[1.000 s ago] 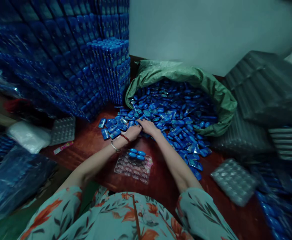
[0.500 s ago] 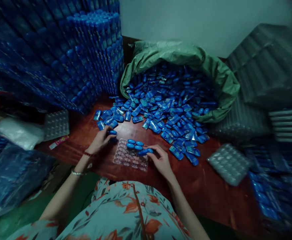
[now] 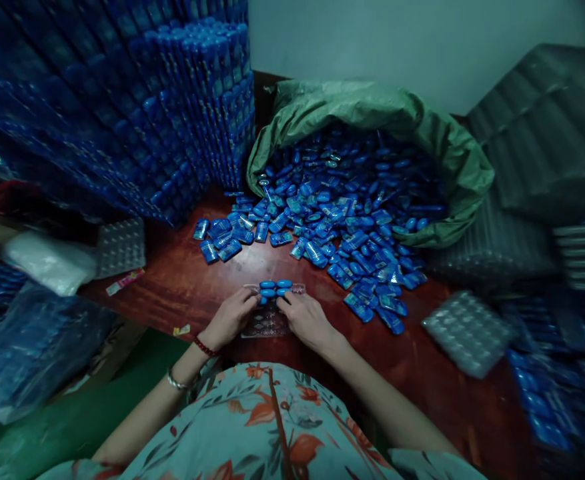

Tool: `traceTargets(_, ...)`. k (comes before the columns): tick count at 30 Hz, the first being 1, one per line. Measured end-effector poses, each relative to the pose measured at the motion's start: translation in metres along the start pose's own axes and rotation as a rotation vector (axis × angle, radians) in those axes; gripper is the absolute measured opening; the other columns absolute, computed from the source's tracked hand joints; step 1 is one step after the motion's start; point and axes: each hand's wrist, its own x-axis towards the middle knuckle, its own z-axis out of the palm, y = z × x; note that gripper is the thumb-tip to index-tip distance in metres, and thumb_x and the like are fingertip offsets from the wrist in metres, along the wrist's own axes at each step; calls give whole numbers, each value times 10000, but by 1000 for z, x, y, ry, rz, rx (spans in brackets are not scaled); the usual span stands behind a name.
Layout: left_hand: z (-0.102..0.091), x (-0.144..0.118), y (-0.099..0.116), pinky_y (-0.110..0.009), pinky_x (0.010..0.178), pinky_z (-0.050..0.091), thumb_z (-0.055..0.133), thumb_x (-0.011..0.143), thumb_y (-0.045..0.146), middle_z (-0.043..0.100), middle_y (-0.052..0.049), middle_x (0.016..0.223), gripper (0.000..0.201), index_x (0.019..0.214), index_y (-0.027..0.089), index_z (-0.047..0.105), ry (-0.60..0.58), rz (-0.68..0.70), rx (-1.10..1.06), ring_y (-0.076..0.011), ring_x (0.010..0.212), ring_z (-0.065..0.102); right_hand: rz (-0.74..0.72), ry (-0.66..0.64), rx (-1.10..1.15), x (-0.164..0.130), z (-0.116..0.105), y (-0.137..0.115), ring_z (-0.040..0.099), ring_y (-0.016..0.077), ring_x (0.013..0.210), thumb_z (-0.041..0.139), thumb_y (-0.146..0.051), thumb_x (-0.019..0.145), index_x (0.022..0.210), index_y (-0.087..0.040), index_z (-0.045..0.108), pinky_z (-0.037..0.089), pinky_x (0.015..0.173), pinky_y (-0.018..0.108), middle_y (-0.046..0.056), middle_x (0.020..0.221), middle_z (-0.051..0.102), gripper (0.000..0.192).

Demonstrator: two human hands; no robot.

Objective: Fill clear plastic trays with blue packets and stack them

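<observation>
Both hands, left point(image 3: 231, 319) and right point(image 3: 306, 319), rest curled on the tray point(image 3: 268, 324), fingertips pressing blue pieces point(image 3: 275, 288) into pockets

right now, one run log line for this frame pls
left hand: on clear tray | right hand: on clear tray | blue pieces: in tray's far rows | green sack: open, spilling blue packets
</observation>
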Motion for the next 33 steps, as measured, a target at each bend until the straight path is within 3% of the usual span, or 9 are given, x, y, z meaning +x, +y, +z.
traceTargets(5, 4, 0, -3, -362, 895, 479, 364, 929, 179, 577, -111, 1119, 270, 1148, 189, 522, -81, 84, 99, -198, 1098, 519, 28, 44, 0, -1, 4, 0, 593, 176, 782, 418, -133, 897, 1058, -196, 595, 451, 722, 298, 76, 950, 607, 247)
traceTargets(13, 12, -2, -7, -334, 804, 508, 323, 917, 121, 578, -118, 1042, 291, 1145, 166, 498, 25, 50, 139, -191, 982, 557, -6, 174, 64, -10, 28, 15, 583, 176, 841, 429, -142, 900, 1254, -251, 530, 454, 766, 291, 82, 1020, 598, 383)
traceTargets(16, 7, 0, -3, -338, 795, 497, 330, 920, 135, 570, -120, 1013, 244, 1080, 154, 514, -65, 52, 238, -203, 953, 540, -7, 245, 46, -14, 37, 16, 576, 170, 834, 394, -133, 916, 1315, -283, 479, 443, 764, 287, 69, 952, 596, 434)
traceTargets(20, 11, 8, 9, -354, 772, 475, 353, 886, 104, 569, -99, 942, 233, 1019, 165, 534, -241, 54, 411, -206, 855, 518, -2, 343, 65, -17, 46, 19, 558, 161, 759, 397, -288, 942, 1341, -266, 455, 437, 712, 267, 54, 845, 579, 404)
traceTargets(23, 13, 14, 19, -355, 762, 454, 366, 848, 60, 569, -99, 924, 264, 1014, 166, 542, -288, 39, 524, -213, 853, 506, 161, 482, 121, -9, 43, 36, 544, 162, 732, 345, -299, 955, 1315, -233, 488, 436, 709, 269, 56, 821, 570, 393)
traceTargets(25, 10, 20, 23, -357, 775, 438, 388, 843, 67, 566, -106, 958, 263, 1024, 171, 547, -267, 28, 558, -220, 890, 500, 364, 574, 138, 3, 35, 56, 546, 191, 811, 335, -316, 952, 1312, -199, 482, 442, 743, 297, 84, 886, 566, 406)
traceTargets(27, 2, 27, 20, -359, 777, 426, 422, 862, 135, 557, -108, 997, 213, 1017, 184, 561, -215, 13, 559, -226, 905, 494, 506, 563, 110, 18, 27, 76, 531, 240, 919, 393, -373, 926, 1311, -168, 467, 446, 767, 343, 125, 994, 546, 443)
traceTargets(30, -13, 44, -5, -345, 752, 420, 423, 893, 235, 546, -107, 988, 190, 991, 187, 579, -68, -99, 547, -224, 870, 496, 514, 387, 48, 39, 23, 94, 527, 275, 957, 466, -332, 890, 1283, -148, 478, 446, 764, 377, 159, 1068, 528, 435)
traceTargets(33, -27, 63, -45, -351, 753, 419, 444, 891, 289, 539, -130, 980, 215, 1001, 158, 574, 61, -392, 598, -247, 887, 511, 492, 341, 86, 47, 30, 98, 553, 250, 924, 421, -225, 894, 1250, -140, 496, 444, 779, 369, 162, 1064, 552, 374)
